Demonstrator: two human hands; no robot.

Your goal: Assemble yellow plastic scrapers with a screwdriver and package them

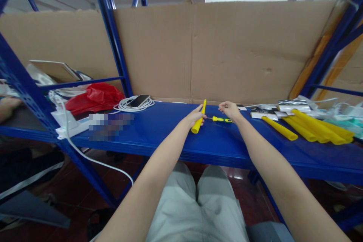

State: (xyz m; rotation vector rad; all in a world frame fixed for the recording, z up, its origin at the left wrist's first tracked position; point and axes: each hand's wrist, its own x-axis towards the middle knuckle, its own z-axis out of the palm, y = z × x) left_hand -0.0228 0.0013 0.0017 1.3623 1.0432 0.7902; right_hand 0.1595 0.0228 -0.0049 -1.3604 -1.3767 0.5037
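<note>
My left hand point(196, 115) is closed around a yellow tapered tube point(195, 127), which leans with its narrow end up and its wide end toward me. To the right, my right hand point(230, 109) hovers over the blue shelf top, its fingers bent and the thumb and fingertips brought together. Whatever may be between those fingertips is too small to make out. Between the two hands lies a yellow and green screwdriver point(222, 120), its shaft pointing at my left hand.
Several yellow tubes point(320, 130) lie at the right, beside a single tube point(279, 127) and silvery packets point(294, 106). On the left are a phone point(138, 101) on a coiled white cable point(127, 105), a red bag point(96, 97) and a blue post point(112, 34). Cardboard point(227, 53) stands behind.
</note>
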